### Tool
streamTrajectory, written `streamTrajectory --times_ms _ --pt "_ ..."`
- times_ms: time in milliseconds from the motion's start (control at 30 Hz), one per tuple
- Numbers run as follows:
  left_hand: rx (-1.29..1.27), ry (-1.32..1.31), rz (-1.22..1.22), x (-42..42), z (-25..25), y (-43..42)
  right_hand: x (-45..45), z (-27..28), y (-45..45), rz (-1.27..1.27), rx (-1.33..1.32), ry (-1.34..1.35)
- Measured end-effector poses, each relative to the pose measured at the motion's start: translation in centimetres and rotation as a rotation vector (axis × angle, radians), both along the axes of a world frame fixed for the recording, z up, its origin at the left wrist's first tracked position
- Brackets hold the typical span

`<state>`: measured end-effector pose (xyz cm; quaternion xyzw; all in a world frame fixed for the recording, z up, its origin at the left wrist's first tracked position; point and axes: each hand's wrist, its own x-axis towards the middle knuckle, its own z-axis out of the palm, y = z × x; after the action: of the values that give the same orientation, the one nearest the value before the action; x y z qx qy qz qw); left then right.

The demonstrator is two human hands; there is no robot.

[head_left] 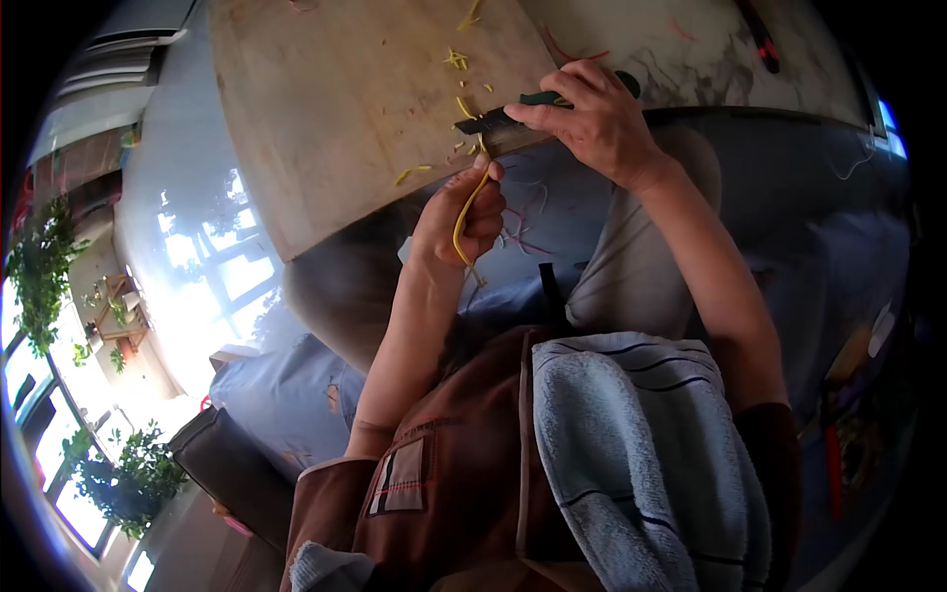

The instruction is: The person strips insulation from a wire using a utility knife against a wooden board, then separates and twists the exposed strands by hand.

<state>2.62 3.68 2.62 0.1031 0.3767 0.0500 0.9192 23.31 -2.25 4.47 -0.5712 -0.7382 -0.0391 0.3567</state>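
Observation:
My left hand [462,215] is closed on a yellow cable [460,229], pinching it near its upper end at the board's edge. The cable's lower end hangs below the hand and shows thin strands. My right hand [602,118] grips the dark green handle of a knife [485,122]. Its dark blade lies across the cable, just above my left thumb. Yellow scraps [456,59] and a curved yellow strip [412,173] lie on the wooden board [335,109] beside the blade.
A red and black tool [766,49] lies at the upper right of the marbled tabletop [691,59]. Thin red and white wires [523,232] are below the board's edge. A light blue towel [631,424] lies over my lap. Plants [123,479] stand at the left.

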Motion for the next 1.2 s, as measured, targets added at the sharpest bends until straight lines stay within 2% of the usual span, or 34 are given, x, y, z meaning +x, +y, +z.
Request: streamTrajectory --times_ms 133,233,267,367,467,567,667,767,800,900,933,1167,1200 --pt "0.013 -0.076 0.002 -0.7 -0.1 -0.1 -0.6 1.1 -0.3 -0.013 -0.074 0.032" --pt "0.055 0.129 0.079 -0.9 1.4 -1.9 -2.0 0.7 -1.7 -0.1 -0.158 -0.019" --pt "0.137 0.102 0.038 -1.4 1.2 -2.1 -2.3 0.9 -2.0 -0.111 -0.181 0.055" --pt "0.426 0.26 0.137 -0.4 1.8 -3.2 -2.4 0.1 -2.6 -0.121 -0.167 0.047" --pt "0.444 0.289 0.311 1.5 2.2 -3.2 -3.2 1.8 -2.5 -0.142 -0.211 -0.077" --pt "0.533 0.212 0.24 0.6 -0.7 -3.0 -2.9 0.5 -2.7 -0.121 -0.149 0.028" --pt "0.427 0.246 0.288 1.1 0.2 -2.9 -3.5 2.6 -3.0 -0.14 -0.172 -0.119" --pt "0.26 0.128 0.229 0.2 -0.4 -1.8 -2.3 -0.1 -2.8 -0.108 -0.138 0.009" --pt "0.223 0.194 0.22 0.3 0.3 -1.6 -2.2 0.1 -2.6 -0.093 -0.156 -0.011" --pt "0.139 0.057 0.077 -0.8 0.2 -0.3 -2.0 0.8 -1.8 -0.048 -0.19 -0.05" --pt "0.154 0.13 0.065 -0.5 1.2 -0.3 -1.9 0.9 -1.5 -0.033 -0.185 -0.055" --pt "0.074 0.085 0.113 -0.5 0.4 -0.2 -2.1 -0.8 -1.5 -0.089 -0.014 -0.241" --pt "0.052 0.099 0.123 -0.4 0.7 -0.2 -2.2 -0.6 -1.7 -0.089 -0.078 -0.188"
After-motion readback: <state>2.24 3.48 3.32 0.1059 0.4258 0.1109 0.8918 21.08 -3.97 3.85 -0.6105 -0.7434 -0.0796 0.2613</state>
